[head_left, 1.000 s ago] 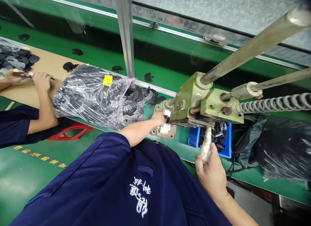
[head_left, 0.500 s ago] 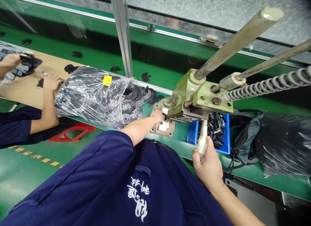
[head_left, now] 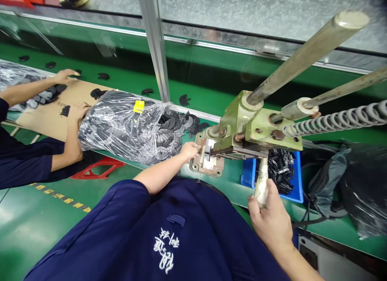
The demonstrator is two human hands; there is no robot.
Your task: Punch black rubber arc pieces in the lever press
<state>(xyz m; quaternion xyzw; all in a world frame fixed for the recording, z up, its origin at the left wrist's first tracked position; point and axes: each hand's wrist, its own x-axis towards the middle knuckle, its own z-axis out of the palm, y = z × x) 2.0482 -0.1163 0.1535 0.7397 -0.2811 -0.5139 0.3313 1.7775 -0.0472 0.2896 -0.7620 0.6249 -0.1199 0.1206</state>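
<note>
My right hand [head_left: 272,216] is wrapped round the pale, worn lever handle [head_left: 261,184] of a green hand press [head_left: 242,132]. My left hand [head_left: 190,150] is at the left edge of the press's base plate [head_left: 196,166], its fingers loosely stretched and holding nothing that I can see. A small black part [head_left: 208,150] stands on the light fixture under the press head, just right of my left fingertips and apart from them. The underside of the press head is partly hidden.
Left of the press lies a clear plastic bag [head_left: 111,123] spilling dark curved pieces [head_left: 169,136]. A blue bin [head_left: 298,184] of small black parts stands right. A co-worker's hands [head_left: 68,76] are at far left. Dark pieces [head_left: 184,100] lie on the green surface beyond the rail.
My left hand has drawn back leftward from under the press head, leaving the black part in view on the fixture. My right hand still grips the lever. The co-worker's far hand has reached outward.
</note>
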